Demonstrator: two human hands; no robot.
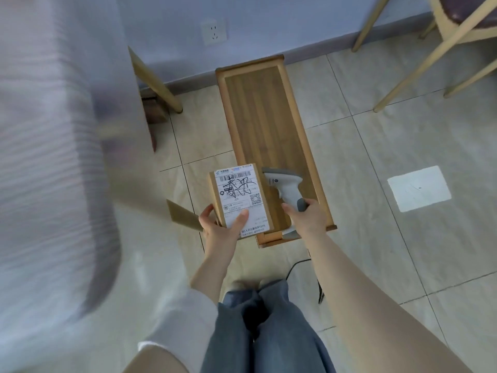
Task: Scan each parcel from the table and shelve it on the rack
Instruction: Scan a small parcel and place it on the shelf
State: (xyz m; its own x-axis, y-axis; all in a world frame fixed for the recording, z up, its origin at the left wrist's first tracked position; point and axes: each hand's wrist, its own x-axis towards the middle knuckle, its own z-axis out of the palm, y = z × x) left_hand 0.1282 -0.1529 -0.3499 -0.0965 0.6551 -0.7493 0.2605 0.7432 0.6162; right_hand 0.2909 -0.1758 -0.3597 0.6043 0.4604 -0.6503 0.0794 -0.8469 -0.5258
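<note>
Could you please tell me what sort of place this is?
Probably an ordinary room in a home or small office, not a warehouse: tiled floor, a wall socket, wooden chair legs, and one low wooden rack on the floor.

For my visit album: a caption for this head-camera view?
Left hand holds a labelled parcel; right hand grips a scanner beside it, over the rack.

L hand [219, 230] & R hand [306, 218] are both bare. L arm [209, 270] has a white sleeve [185, 327], thin soft cloth, w/ its edge up near the elbow. R arm [349, 286] is bare as far as I can see. Legs are in blue jeans [274, 332], faded, loose, w/ big folds & a dark crease btwn the knees. Small pale bit [242, 285] past the hem, too blurry to tell what.
</note>
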